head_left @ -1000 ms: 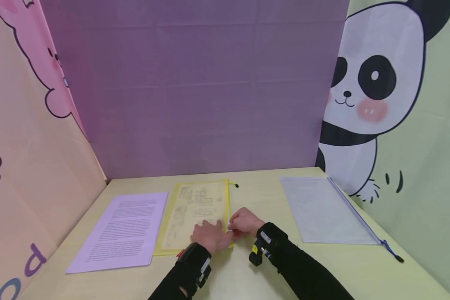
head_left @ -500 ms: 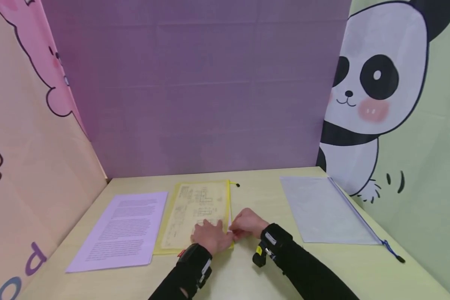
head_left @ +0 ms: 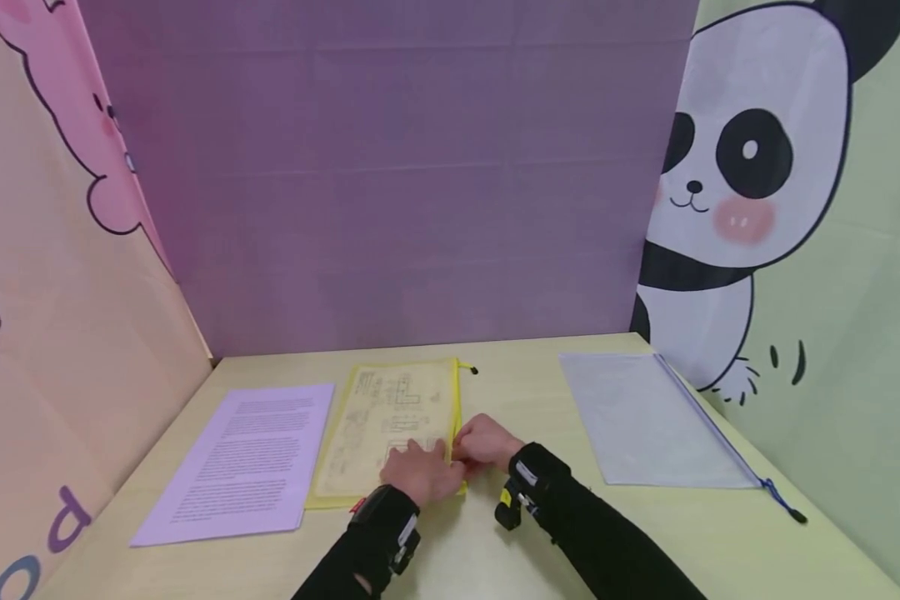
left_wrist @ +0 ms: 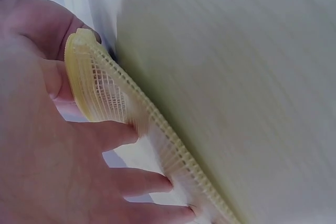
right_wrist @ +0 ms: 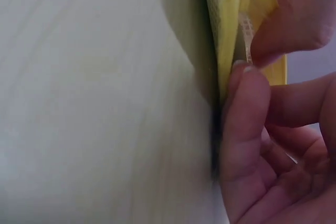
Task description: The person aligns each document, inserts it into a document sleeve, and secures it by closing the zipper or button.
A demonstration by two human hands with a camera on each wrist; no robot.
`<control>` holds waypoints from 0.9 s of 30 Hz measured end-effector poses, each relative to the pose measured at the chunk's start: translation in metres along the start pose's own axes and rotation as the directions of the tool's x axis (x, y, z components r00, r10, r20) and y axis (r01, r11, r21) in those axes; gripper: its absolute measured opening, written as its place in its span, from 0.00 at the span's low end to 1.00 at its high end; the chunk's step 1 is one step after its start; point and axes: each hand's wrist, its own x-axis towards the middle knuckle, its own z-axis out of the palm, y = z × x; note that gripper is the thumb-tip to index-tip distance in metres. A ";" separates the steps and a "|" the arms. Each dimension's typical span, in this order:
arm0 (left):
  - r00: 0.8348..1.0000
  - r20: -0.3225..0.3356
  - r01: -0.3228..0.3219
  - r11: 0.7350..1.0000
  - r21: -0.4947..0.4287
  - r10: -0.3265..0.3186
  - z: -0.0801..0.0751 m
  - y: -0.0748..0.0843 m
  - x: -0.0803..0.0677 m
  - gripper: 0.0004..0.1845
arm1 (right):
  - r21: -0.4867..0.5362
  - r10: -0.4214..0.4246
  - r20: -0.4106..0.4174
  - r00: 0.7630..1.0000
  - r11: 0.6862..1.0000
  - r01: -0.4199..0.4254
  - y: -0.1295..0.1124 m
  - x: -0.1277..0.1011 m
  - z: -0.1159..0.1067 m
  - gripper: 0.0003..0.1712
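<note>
A yellow mesh zip pouch (head_left: pixel 360 442) lies on the table, with a sheet of printed drawings showing through its top. My left hand (head_left: pixel 422 473) rests on its lower right part, fingers spread. Their fingertips press onto the mesh in the left wrist view. At the pouch's right side my right hand (head_left: pixel 487 442) pinches the yellow zip edge (right_wrist: pixel 226 56) near the lower corner. This edge bows up from the table, and pale material shows inside its gap. A yellow cord with a black tip (head_left: pixel 474 371) sticks out at the pouch's top right corner.
Left of the pouch lies a lilac-looking printed sheet (head_left: pixel 236 467). A pale mesh pouch (head_left: pixel 660 425) with a blue zip and cord (head_left: pixel 783 502) lies at the right. A purple backdrop and printed side walls enclose the table (head_left: pixel 517 550).
A white strip at the pouch's right edge, seen half a second ago, is now covered by yellow edging. The right hand has shifted slightly left; the left hand stays in place.
</note>
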 end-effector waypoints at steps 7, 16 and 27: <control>0.999 0.051 -0.015 1.000 -0.005 0.016 0.000 -0.001 0.002 0.34 | -0.130 0.014 0.037 0.999 0.991 -0.009 -0.008 0.000 -0.002 0.08; 1.000 0.007 -0.005 1.000 0.030 0.005 0.002 -0.001 -0.001 0.35 | -0.106 0.007 0.019 1.000 0.994 -0.004 -0.001 -0.002 -0.001 0.08; 0.998 0.033 -0.055 0.998 0.040 0.054 0.002 -0.010 -0.001 0.35 | -0.102 0.016 0.051 0.999 0.995 -0.011 0.004 -0.012 -0.012 0.07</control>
